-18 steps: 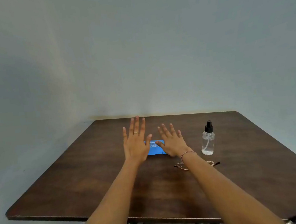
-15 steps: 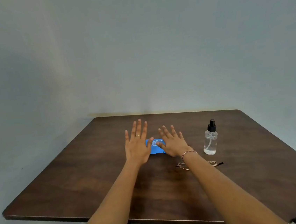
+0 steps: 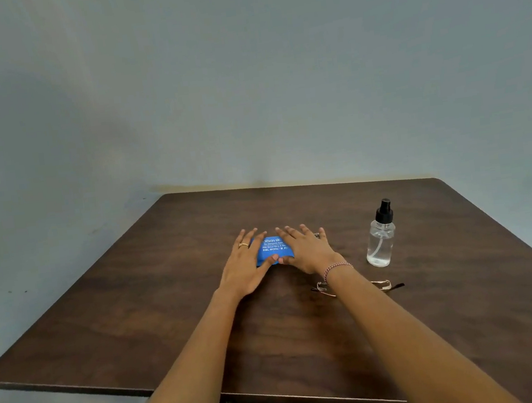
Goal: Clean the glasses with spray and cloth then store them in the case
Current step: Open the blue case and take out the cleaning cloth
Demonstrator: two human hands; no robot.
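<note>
Left hand: the left hand (image 3: pixel 248 265) lies flat, palm down, over the 9 o'clock end of the blue item (image 3: pixel 271 248), with a gold ring (image 3: pixel 243 245) catching the light.
Left fingers: the fingers (image 3: pixel 245 236) are straight and slightly spread, pointing to 12 o'clock and pinching nothing.
Right hand: the right hand (image 3: pixel 306 251) lies flat on the 3 o'clock end of the same item, a beaded bracelet (image 3: pixel 335 268) at the wrist.
Right fingers: they are straight and fanned apart, and the two thumb tips come close together at the item's 6 o'clock edge.
Blue item: it is flat with white print, in the middle of the surface (image 3: pixel 138 313). Cloth or case, there is no telling from here.
Glasses: the glasses (image 3: pixel 380 284) lie on the surface at 5 o'clock of the right hand, partly hidden under the right forearm, and no hand touches them.
Spray bottle: the spray bottle (image 3: pixel 380 241) stands upright, clear with a black top, at 3 o'clock of the right hand and apart from it. The glasses sit near it at its 6 o'clock.
Backdrop: a plain grey-blue wall (image 3: pixel 246 88) rises at 12 o'clock.
</note>
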